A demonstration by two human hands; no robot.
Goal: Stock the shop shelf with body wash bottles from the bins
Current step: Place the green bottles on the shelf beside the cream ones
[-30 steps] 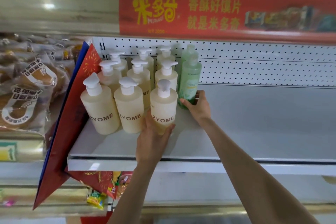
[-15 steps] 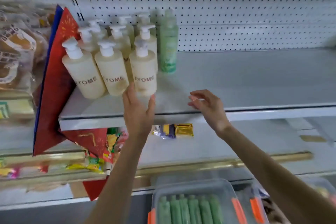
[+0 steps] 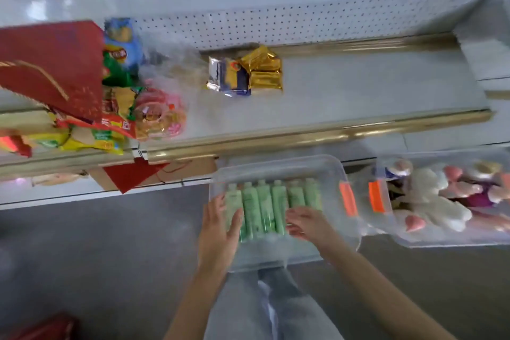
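Head view, steeply down; the frame is blurred.

**Item 1, task stock.** Green body wash bottles (image 3: 262, 204), about six. They lie side by side, caps toward the shelving, in a clear bin (image 3: 278, 163) on the floor (image 3: 96, 257) at my feet. The shelf they belong on is out of frame.

**Item 2, my left hand (image 3: 219, 229).** Fingers (image 3: 218, 208) straight and spread wide over the leftmost bottles, holding nothing. I cannot tell whether they touch plastic.

**Item 3, my right hand (image 3: 307, 222).** Fingers loosely bent over the right-hand bottles, holding nothing.

**Risks, as I judge them:**
- The bottles are packed tight, so lifting one may drag a neighbour up and let it drop back or roll.
- Their bodies look smooth and round, and a shallow pinch could slip on the way up.
- Two hands in one narrow bin may crowd each other.
- The bin looks light, and a wrist catching its rim could slide it across the floor.

**Surface and room:**
- The floor is grey and smooth.
- A second bin (image 3: 414, 240), also clear, sits just beside the first on the right and holds soft toys (image 3: 430, 201) in white and pink.
- The lower shelf (image 3: 358, 91) is pale, with a gold rail (image 3: 303, 132) along its front and a pegboard back (image 3: 276, 22).
- Gold packets (image 3: 262, 72) lie mid-shelf, and snack bags (image 3: 116, 119) are heaped at the left beside a red card (image 3: 49, 63).
- My legs (image 3: 265, 306), in pale jeans, are below the bin.
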